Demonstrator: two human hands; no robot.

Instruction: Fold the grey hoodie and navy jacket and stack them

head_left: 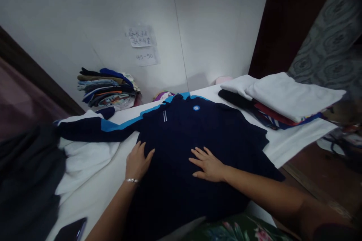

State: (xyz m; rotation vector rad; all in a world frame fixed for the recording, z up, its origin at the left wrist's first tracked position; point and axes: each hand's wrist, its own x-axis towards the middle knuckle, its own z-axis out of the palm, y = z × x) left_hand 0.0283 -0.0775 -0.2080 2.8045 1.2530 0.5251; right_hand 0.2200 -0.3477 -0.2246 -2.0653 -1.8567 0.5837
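A dark navy long-sleeved shirt [175,128] with light blue shoulder trim and a round badge lies spread over the white table, collar at the far side. Its left sleeve stretches out across the table, while the right one seems folded over the body. My left hand [139,160] rests at the shirt's left side edge, thumb apart from the fingers. Flat on the middle of the shirt lies my right hand [206,165], fingers spread. Neither hand grips the cloth.
A stack of folded clothes [109,88] stands at the back left, another pile topped with white cloth [294,94] at the right. Dark grey cloth [31,180] and white cloth [90,154] lie at the left. A phone [71,230] is near the front edge. Paper notes [143,36] hang on the wall.
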